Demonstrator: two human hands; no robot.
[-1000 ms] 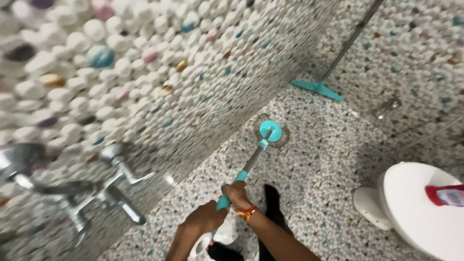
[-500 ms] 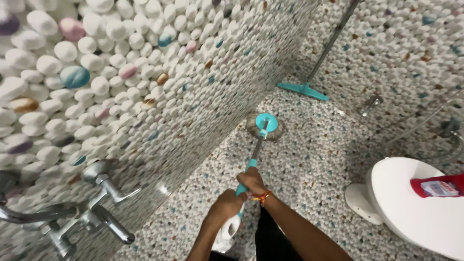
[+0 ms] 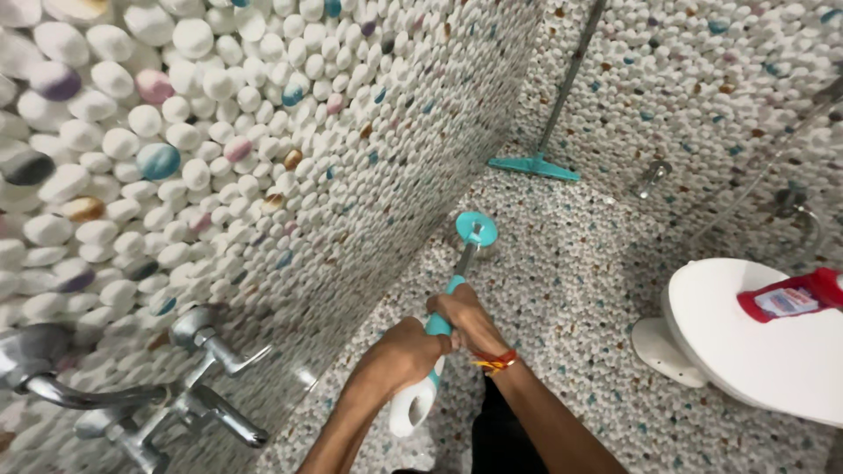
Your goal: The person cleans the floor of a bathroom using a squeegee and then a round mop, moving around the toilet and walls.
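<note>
A small bathroom clad in white pebble tile with scattered coloured stones, wall and floor alike. The mop stands nearly upright, its round teal head pressed on the floor right at the foot of the left wall. How much floor has been scrubbed cannot be read from the tiles; the work looks to be mid-course, with the corner and the strip by the toilet seemingly still to do. The right hand wraps the teal grip, the left hand is clenched just below it on the white end, so the head lies well ahead of both. A teal squeegee leans in the far corner; chrome taps jut from the wall.
</note>
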